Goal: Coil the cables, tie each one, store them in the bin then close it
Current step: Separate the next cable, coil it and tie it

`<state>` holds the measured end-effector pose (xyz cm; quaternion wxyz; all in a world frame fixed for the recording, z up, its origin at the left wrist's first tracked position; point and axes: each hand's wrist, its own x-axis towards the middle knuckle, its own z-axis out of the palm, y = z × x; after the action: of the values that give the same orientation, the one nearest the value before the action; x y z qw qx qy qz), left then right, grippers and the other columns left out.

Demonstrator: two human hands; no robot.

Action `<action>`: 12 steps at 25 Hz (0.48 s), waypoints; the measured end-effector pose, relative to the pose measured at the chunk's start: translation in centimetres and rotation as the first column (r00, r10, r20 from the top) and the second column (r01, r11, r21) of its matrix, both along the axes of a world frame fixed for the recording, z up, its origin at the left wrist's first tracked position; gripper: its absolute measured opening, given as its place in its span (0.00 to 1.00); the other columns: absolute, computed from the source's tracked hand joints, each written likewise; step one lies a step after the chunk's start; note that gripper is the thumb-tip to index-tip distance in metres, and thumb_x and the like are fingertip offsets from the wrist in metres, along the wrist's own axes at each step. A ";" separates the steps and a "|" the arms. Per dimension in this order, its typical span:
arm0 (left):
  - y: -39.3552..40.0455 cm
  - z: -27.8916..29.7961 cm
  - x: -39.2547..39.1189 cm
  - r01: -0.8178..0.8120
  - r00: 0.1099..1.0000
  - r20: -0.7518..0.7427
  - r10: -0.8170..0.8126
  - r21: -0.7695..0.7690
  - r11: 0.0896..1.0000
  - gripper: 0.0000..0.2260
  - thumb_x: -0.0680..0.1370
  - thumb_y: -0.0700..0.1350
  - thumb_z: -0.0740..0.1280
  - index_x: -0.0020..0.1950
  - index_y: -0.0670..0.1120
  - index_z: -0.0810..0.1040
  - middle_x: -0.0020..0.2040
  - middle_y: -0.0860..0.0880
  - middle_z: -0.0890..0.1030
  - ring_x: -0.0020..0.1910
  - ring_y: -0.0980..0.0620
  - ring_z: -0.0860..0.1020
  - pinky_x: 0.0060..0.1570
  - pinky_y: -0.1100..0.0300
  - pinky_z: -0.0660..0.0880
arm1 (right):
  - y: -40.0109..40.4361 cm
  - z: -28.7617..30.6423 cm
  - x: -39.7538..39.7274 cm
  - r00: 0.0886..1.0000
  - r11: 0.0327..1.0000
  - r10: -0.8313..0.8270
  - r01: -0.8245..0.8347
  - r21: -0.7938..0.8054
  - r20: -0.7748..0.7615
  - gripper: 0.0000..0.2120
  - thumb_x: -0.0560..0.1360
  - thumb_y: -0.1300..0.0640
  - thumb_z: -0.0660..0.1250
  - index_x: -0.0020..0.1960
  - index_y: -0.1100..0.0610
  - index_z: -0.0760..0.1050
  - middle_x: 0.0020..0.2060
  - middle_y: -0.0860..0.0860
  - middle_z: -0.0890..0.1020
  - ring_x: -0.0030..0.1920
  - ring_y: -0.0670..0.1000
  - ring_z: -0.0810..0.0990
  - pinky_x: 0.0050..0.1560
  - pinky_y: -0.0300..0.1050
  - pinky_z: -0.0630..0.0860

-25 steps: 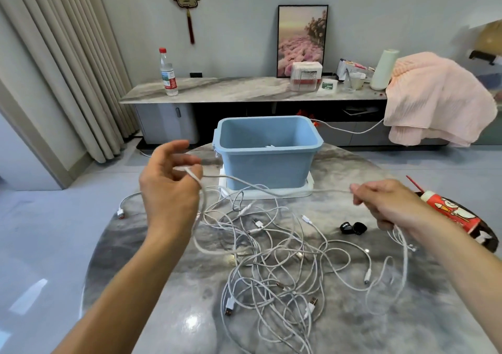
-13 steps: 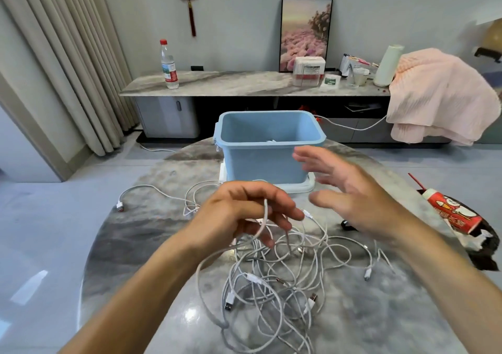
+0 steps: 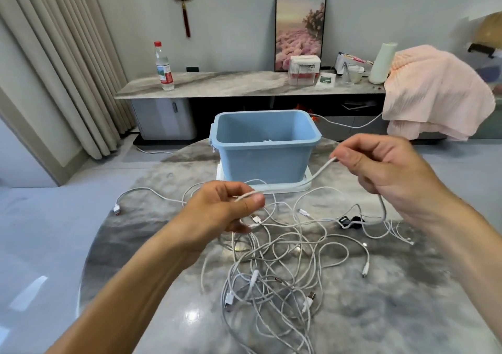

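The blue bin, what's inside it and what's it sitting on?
Inside the blue bin only a small white bit shows near the bottom; the near wall hides the rest. Under it lies a flat white lid, mostly covered by the bin.

So the open blue plastic bin (image 3: 264,152) sits toward the far side of the round grey marble bench (image 3: 130,245), standing on its flat white lid (image 3: 305,185), and the tangle of white charging cables (image 3: 271,266) is sprawled in front of it. The left hand (image 3: 217,209) and right hand (image 3: 385,169) are up over the pile with one white cable (image 3: 317,174) strung between them, right one further back beside the bin. A small black clip (image 3: 350,222) lies right of the pile, and a long marble sideboard (image 3: 231,84) runs along the wall behind it all.
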<state>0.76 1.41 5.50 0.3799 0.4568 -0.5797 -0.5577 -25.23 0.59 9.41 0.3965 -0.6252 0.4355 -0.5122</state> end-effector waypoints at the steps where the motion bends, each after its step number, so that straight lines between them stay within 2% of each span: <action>1: -0.1 0.3 0.2 -0.025 0.999 -0.041 0.025 -0.002 1.000 0.13 0.69 0.50 0.71 0.41 0.40 0.80 0.27 0.48 0.72 0.25 0.53 0.65 0.36 0.57 0.74 | -0.3 -0.3 -0.7 0.999 0.999 -0.043 0.042 0.004 0.011 0.06 0.70 0.50 0.69 0.40 0.52 0.82 0.25 0.47 0.64 0.24 0.45 0.55 0.24 0.41 0.47; 3: -0.2 0.9 0.8 -0.043 0.994 -0.100 0.042 -0.013 0.999 0.14 0.71 0.53 0.69 0.37 0.41 0.79 0.22 0.51 0.65 0.21 0.55 0.61 0.33 0.58 0.71 | -0.7 -0.6 -1.8 0.992 0.992 -0.125 0.125 -0.002 0.023 0.06 0.73 0.52 0.68 0.42 0.54 0.81 0.24 0.44 0.64 0.24 0.45 0.54 0.25 0.42 0.47; 4: -0.5 1.0 1.2 -0.054 0.998 -0.036 0.052 -0.061 0.997 0.15 0.72 0.54 0.70 0.35 0.43 0.79 0.23 0.51 0.64 0.22 0.54 0.61 0.31 0.59 0.69 | -1.0 -0.8 -2.1 0.986 0.987 -0.163 0.163 -0.008 0.034 0.06 0.76 0.54 0.67 0.43 0.54 0.80 0.23 0.43 0.64 0.23 0.44 0.54 0.25 0.42 0.47; 5: -0.7 0.7 1.6 -0.068 0.990 0.114 0.086 -0.153 0.986 0.17 0.73 0.55 0.71 0.31 0.44 0.76 0.23 0.50 0.64 0.23 0.53 0.61 0.30 0.59 0.67 | -1.4 -1.0 -2.6 0.974 0.976 -0.216 0.217 -0.007 0.060 0.07 0.79 0.57 0.65 0.43 0.55 0.78 0.23 0.43 0.64 0.23 0.44 0.55 0.24 0.41 0.48; 6: -0.9 0.4 2.0 -0.051 0.952 0.279 0.126 -0.260 0.964 0.21 0.74 0.56 0.72 0.29 0.44 0.72 0.24 0.50 0.64 0.25 0.52 0.62 0.30 0.58 0.65 | -1.6 -1.1 -3.2 0.952 0.961 -0.277 0.277 0.016 0.131 0.08 0.80 0.59 0.64 0.43 0.54 0.77 0.22 0.43 0.63 0.22 0.43 0.55 0.24 0.39 0.48; 7: -1.1 0.1 2.2 -0.044 0.912 0.372 0.172 -0.330 0.943 0.24 0.74 0.57 0.72 0.28 0.44 0.68 0.25 0.50 0.62 0.25 0.52 0.61 0.30 0.59 0.63 | -1.8 -1.2 -3.9 0.918 0.943 -0.333 0.328 0.060 0.215 0.10 0.81 0.60 0.63 0.42 0.54 0.77 0.22 0.43 0.63 0.22 0.43 0.55 0.23 0.36 0.50; 8: -1.1 -0.1 2.5 -0.060 0.912 0.365 0.188 -0.334 0.941 0.25 0.74 0.57 0.71 0.28 0.43 0.65 0.25 0.51 0.61 0.25 0.53 0.59 0.29 0.61 0.61 | -2.1 -1.6 -4.6 0.892 0.925 -0.380 0.364 0.108 0.246 0.11 0.81 0.60 0.63 0.41 0.54 0.77 0.21 0.42 0.63 0.22 0.43 0.56 0.22 0.34 0.52; 9: -1.1 -0.2 2.6 -0.083 0.937 0.299 0.181 -0.312 0.946 0.25 0.75 0.56 0.71 0.29 0.43 0.65 0.26 0.50 0.60 0.25 0.53 0.58 0.27 0.62 0.58 | -2.3 -2.2 -5.2 0.896 0.905 -0.418 0.396 0.154 0.150 0.11 0.81 0.60 0.64 0.40 0.54 0.77 0.20 0.42 0.66 0.22 0.45 0.58 0.22 0.33 0.55; 10: -1.0 -0.2 2.6 -0.073 0.955 0.255 0.150 -0.290 0.954 0.24 0.75 0.55 0.71 0.30 0.42 0.67 0.27 0.50 0.61 0.25 0.54 0.58 0.26 0.63 0.57 | -2.4 -2.9 -5.5 0.912 0.891 -0.393 0.409 0.196 -0.116 0.11 0.80 0.59 0.65 0.40 0.54 0.79 0.22 0.43 0.71 0.24 0.47 0.63 0.23 0.35 0.60; 11: -0.9 -0.2 2.5 -0.064 0.964 0.231 0.132 -0.278 0.958 0.22 0.76 0.56 0.70 0.31 0.42 0.70 0.27 0.49 0.62 0.26 0.54 0.59 0.26 0.63 0.58 | -2.3 -3.8 -5.4 0.841 0.882 -0.259 0.406 0.240 -0.475 0.09 0.79 0.60 0.66 0.43 0.53 0.81 0.29 0.44 0.80 0.28 0.50 0.70 0.27 0.39 0.67; 12: -0.9 -0.3 2.2 -0.037 0.960 0.255 0.114 -0.289 0.957 0.21 0.77 0.56 0.69 0.32 0.43 0.74 0.28 0.48 0.64 0.27 0.53 0.61 0.27 0.63 0.59 | -1.8 -4.4 -4.6 0.674 0.883 -0.099 0.398 0.248 -0.732 0.07 0.78 0.61 0.66 0.48 0.52 0.82 0.42 0.47 0.85 0.37 0.51 0.78 0.37 0.43 0.75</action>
<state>2.99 0.56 5.18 0.3800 0.4915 -0.6813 -0.3872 -29.87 -1.25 5.02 0.2414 -0.6137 0.7275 -0.1896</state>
